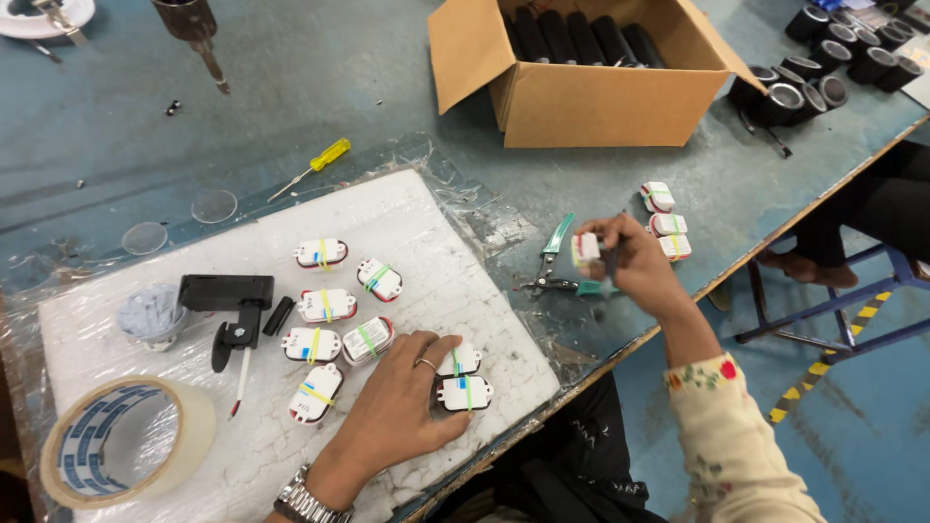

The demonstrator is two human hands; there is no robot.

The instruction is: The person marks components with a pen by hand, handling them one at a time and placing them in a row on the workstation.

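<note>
Two small white modules sit under my left hand, which lies flat with fingers spread on the white foam sheet, fingertips touching the banded module nearest the sheet's edge. My right hand is raised over the blue table, pinching a white module between thumb and fingers. Green-handled pliers lie just beside it. More banded modules are scattered across the foam, near a tape roll.
</note>
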